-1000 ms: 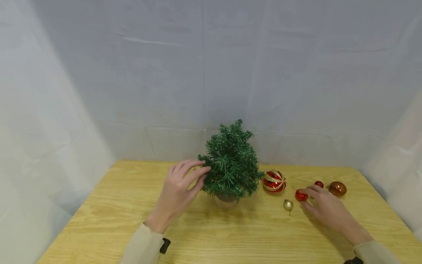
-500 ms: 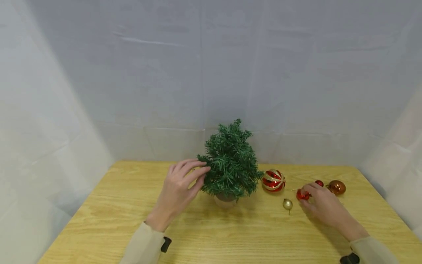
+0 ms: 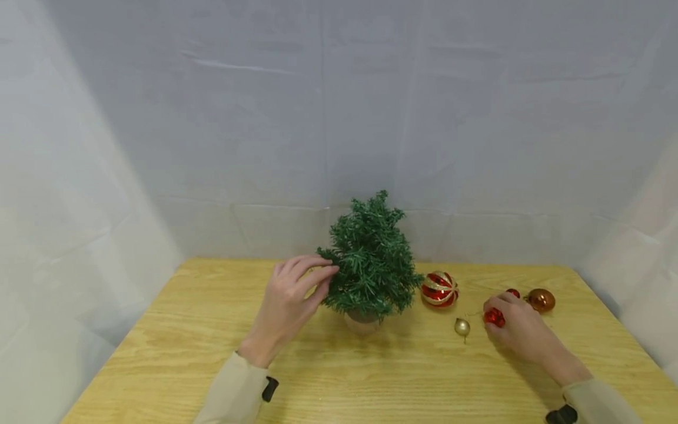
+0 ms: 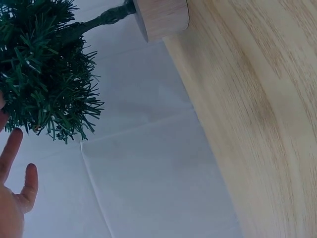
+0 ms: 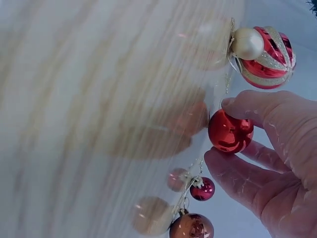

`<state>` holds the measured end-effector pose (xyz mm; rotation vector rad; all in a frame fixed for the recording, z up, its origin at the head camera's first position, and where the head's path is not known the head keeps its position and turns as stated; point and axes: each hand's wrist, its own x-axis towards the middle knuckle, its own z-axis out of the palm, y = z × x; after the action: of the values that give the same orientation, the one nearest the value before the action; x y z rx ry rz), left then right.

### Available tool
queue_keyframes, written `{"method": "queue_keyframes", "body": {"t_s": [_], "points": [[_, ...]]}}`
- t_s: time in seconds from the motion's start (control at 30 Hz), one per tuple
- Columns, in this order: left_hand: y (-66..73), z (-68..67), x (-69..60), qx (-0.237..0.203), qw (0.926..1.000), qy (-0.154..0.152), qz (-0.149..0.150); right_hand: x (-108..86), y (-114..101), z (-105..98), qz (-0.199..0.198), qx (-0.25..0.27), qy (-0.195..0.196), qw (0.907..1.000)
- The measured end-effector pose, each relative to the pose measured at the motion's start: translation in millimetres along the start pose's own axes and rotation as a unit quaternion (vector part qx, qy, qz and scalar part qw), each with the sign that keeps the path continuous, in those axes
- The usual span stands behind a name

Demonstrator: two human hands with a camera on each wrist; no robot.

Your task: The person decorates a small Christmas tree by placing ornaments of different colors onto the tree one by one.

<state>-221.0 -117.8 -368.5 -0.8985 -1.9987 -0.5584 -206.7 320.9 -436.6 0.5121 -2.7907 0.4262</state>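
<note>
A person's right hand [image 3: 516, 327] pinched a red bauble [image 5: 229, 131] between thumb and finger while, well apart, the left hand [image 3: 288, 297] touched the tree [image 3: 371, 259] with relaxed fingers. A light, steady pinch, clear of the gold bauble [image 3: 462, 327] left of the right hand, looked best.

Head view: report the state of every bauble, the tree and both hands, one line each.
Tree, upright, no bauble visible on it
Left hand, at the tree's side
Right hand, pinching the bright red bauble
Bright red bauble, held
Striped bauble, unheld, on the table
Gold bauble, unheld, on the table
Dark red bauble, unheld, partly hidden
Copper bauble, unheld, on the table
</note>
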Motion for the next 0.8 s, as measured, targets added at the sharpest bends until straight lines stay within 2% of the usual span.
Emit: {"method": "queue_keyframes", "body": {"t_s": [0.23, 0.57, 0.8], "points": [[-0.5, 1.1, 0.2, 0.006, 0.9999, 0.011, 0.002, -6.6, 0.5, -8.7, -0.009, 0.014, 0.051, 0.9985], [-0.9, 4.2, -0.5, 0.01, 0.9996, 0.025, 0.009, -18.1, -6.6, -25.6, -0.017, 0.059, 0.127, 0.99], [-0.4, 6.0, -1.0, 0.014, 0.9992, 0.036, 0.011, -18.6, -14.1, -34.1, -0.042, 0.053, 0.173, 0.9827]]}}
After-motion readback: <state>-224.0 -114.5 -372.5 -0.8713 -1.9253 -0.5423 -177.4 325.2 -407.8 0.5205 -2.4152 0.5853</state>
